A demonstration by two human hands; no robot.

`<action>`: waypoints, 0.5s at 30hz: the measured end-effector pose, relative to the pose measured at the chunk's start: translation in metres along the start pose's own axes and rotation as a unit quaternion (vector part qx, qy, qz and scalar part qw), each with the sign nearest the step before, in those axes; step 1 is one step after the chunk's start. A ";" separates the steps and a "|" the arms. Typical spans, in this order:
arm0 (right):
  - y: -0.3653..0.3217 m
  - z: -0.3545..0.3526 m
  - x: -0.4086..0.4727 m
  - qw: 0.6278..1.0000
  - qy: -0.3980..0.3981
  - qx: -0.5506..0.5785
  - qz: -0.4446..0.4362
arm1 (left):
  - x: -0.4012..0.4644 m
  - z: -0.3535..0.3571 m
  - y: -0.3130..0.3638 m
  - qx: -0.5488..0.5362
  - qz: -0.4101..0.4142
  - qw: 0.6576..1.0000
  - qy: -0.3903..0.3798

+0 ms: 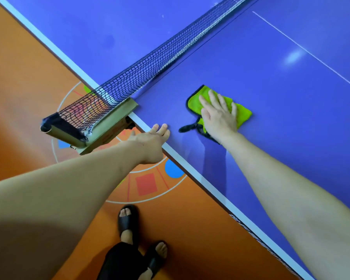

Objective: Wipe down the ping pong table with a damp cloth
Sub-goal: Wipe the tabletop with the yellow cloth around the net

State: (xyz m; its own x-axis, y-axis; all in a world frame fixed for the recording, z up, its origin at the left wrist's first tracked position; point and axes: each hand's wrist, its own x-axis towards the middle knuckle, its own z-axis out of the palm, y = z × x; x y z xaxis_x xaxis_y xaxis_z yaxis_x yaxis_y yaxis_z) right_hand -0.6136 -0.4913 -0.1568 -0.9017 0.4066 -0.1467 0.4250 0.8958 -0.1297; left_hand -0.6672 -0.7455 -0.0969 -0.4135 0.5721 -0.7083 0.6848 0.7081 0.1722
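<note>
- The green cloth lies flat on the blue desk, on the half this side of the net, a little in from the near white edge.
- A dark strip of the cloth trails out from under it toward the left.
- The right hand lies on top of the cloth with straight, spread fingers, pressing it down flat and not gripping it.
- The left hand rests on the desk's near edge, fingers straight and relaxed, holding nothing; it seems to be bracing the body.
- The wiping step looks under way, in the near corner beside the net clamp.
- Most of this half stretches off to the right and far side, and the half beyond the net shows pale specks, so much looks left to do.
- The next move calls for steady flat pressure while the cloth slides in overlapping passes away from the net post, keeping the trailing strip clear of the mesh.
- Below lie an orange floor and the person's black sandals.
</note>
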 end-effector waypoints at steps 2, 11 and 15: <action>-0.012 0.006 -0.037 0.999 -0.006 -0.012 -0.050 | -0.001 -0.001 -0.002 -0.008 0.004 1.000 0.005; -0.032 0.017 -0.106 0.990 -0.028 -0.025 -0.133 | -0.023 -0.007 -0.025 -0.055 0.028 0.995 0.076; -0.033 0.009 -0.045 0.999 -0.013 0.010 -0.043 | -0.023 -0.006 -0.032 0.037 0.028 0.997 0.059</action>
State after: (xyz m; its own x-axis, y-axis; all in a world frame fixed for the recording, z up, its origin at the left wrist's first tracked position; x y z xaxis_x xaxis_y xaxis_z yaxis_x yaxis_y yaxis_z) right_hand -0.5865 -0.5412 -0.1550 -0.9330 0.3229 -0.1589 0.3472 0.9238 -0.1616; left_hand -0.6829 -0.7783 -0.0825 -0.4379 0.6586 -0.6120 0.7498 0.6431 0.1556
